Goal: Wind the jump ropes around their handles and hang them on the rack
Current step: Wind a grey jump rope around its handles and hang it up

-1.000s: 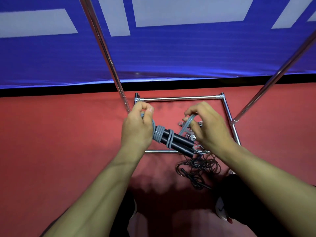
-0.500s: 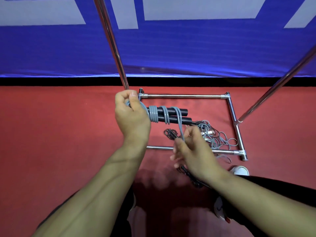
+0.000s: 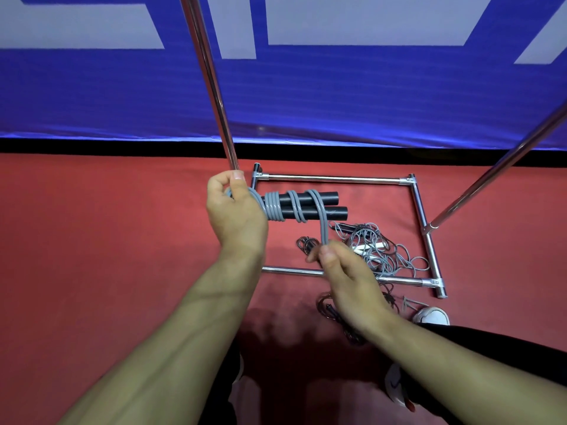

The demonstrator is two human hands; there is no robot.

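Winding underway: left hand (image 3: 236,216) grips two black cylindrical handles (image 3: 310,205) at their near end; right hand (image 3: 343,271) pinches grey rubbery rope (image 3: 322,231), taut below. Advise steady tension, coils laid touching. Chrome tube rack (image 3: 334,178) uprights flank both sides; open room between; loose cords (image 3: 377,250) on red floor (image 3: 107,240).
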